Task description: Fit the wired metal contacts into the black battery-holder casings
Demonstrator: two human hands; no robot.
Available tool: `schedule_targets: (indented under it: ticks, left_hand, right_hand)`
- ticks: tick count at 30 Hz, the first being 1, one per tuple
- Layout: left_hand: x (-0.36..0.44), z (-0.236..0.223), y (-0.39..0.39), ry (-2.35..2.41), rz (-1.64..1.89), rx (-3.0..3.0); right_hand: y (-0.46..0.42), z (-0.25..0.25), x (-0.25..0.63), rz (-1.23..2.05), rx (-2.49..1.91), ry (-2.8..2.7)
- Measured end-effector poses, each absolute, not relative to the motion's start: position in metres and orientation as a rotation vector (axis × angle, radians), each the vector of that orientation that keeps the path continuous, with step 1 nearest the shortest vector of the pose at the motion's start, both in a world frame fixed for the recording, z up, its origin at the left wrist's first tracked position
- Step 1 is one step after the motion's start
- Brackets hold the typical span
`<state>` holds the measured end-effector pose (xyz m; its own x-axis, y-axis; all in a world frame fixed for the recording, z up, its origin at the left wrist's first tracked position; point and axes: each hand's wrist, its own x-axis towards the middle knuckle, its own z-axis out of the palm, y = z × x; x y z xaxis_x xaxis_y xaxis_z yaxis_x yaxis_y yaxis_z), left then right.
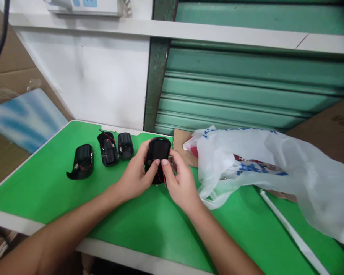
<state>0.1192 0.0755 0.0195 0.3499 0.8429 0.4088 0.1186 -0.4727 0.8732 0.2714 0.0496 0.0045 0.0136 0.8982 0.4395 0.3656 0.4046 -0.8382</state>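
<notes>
Both hands grip one black plastic battery housing [159,147], held upright just above the green table. My left hand [139,170] wraps its left side, the thumb lying on its hollow face. From the right, my right hand [179,175] holds the other side, its thumb tip close to the left thumb. Thin red wires [163,175] hang from the housing by the right thumb. To the left lie similar black housings with red wires: one alone [83,162], and two side by side, a larger one [108,152] and a smaller one [125,145].
A translucent white plastic bag [263,152] lies on the right of the green table [126,225], over cardboard [181,147]. A white strip [292,233] stretches toward the front right. Behind are a green shutter [246,72] and a white ledge [218,32].
</notes>
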Motion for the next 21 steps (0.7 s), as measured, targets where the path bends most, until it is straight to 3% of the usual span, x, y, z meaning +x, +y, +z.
schedule_targets:
  ticks: [15,21]
  left_hand:
    - [0.120,0.013,0.073,0.975,1.161,1.932]
    - [0.120,0.017,0.076,0.976,1.155,1.889]
  right_hand:
    - [0.047,-0.003,0.261,0.573,-1.246,-1.494]
    - [0.051,0.000,0.265,0.728,-1.201,-1.423]
